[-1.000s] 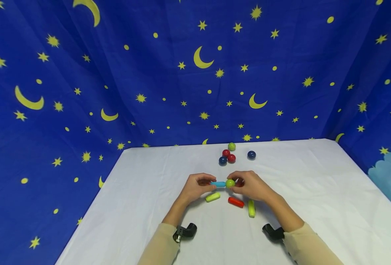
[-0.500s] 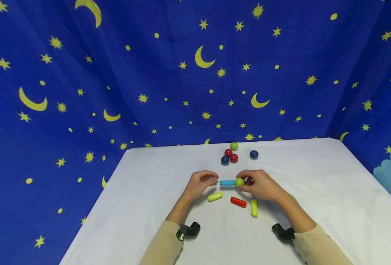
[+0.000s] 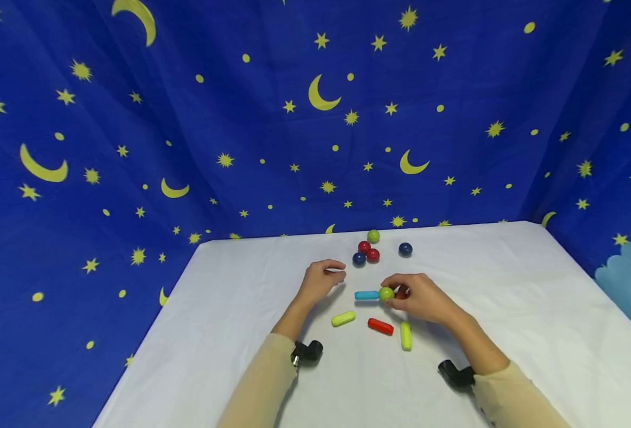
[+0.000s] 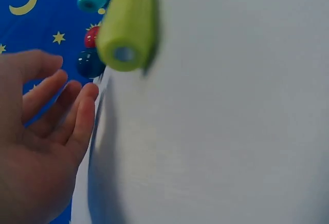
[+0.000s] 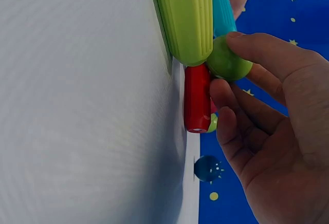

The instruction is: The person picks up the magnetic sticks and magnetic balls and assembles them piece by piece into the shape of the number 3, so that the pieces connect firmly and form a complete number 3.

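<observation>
My right hand (image 3: 417,296) pinches a light-green ball (image 3: 386,294) between thumb and fingertips. A short blue rod (image 3: 366,295) points left from that ball, its end against it. The right wrist view shows the ball (image 5: 226,59) under the thumb tip, with the blue rod (image 5: 223,16) beyond. To the left, my left hand (image 3: 319,282) hovers apart from the rod, fingers loosely bent and holding nothing. Nearer the front lie a yellow-green rod (image 3: 343,318), a red rod (image 3: 380,326) and a second yellow-green rod (image 3: 405,336).
Farther back on the white table (image 3: 251,309) are two red balls (image 3: 372,255), a dark blue ball (image 3: 358,258), a green ball (image 3: 373,236) and another dark blue ball (image 3: 405,249) to the right. A blue star-patterned cloth (image 3: 272,131) hangs behind.
My left hand has let go of the blue rod's left end and drawn back, away from me and slightly left. The right hand still pinches the green ball, having shifted slightly right.
</observation>
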Action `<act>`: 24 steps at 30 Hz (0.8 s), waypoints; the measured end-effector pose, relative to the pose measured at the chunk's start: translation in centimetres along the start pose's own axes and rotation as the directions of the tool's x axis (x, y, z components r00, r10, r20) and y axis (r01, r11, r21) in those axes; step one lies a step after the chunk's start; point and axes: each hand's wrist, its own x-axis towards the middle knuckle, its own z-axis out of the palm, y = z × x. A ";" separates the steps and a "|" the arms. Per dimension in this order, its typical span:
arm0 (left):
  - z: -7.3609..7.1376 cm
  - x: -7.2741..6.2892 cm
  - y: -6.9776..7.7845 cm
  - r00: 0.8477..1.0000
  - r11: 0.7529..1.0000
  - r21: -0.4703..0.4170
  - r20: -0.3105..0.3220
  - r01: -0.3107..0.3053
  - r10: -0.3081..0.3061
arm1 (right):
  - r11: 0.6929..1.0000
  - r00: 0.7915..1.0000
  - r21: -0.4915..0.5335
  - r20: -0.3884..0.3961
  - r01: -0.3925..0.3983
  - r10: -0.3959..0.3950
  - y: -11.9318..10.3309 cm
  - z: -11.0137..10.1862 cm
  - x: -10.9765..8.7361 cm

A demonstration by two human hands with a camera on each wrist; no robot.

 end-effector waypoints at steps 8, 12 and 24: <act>0.4 1.8 0.5 1.000 0.998 0.061 -0.003 0.016 -0.016 | 1.000 1.000 0.005 0.005 -0.008 0.008 0.0 -0.3 -0.3; 0.6 2.4 1.0 0.999 0.990 0.139 -0.007 0.034 -0.034 | 1.000 1.000 0.009 0.010 0.001 -0.001 0.0 -0.3 -0.1; 1.7 3.7 1.7 0.997 0.956 0.290 0.069 -0.049 0.030 | 1.000 1.000 0.029 0.016 0.007 -0.007 0.1 0.3 -0.1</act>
